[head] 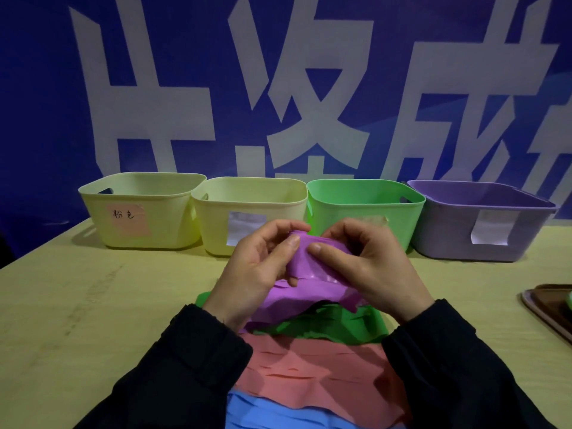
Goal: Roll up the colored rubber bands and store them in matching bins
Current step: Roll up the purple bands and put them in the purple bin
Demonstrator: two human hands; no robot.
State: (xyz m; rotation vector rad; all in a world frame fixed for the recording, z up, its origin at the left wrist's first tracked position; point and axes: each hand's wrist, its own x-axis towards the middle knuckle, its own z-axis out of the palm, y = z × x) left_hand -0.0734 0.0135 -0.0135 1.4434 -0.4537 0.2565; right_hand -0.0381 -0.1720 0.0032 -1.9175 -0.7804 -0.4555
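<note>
The purple rubber band [305,274] is lifted over the bench [93,305], btw both hands. Left hand [260,261] pinches its top edge w/ thumb and fingers; right hand [368,267] grips it too. Its lower part hangs onto the green band [340,326]. Purple bin [445,239] stands far right.

It looks like a display or work room, not a home: a big blue wall banner with huge white letters [278,88] at 12 o'clock, behind a plain pale wooden table [77,305].
</note>
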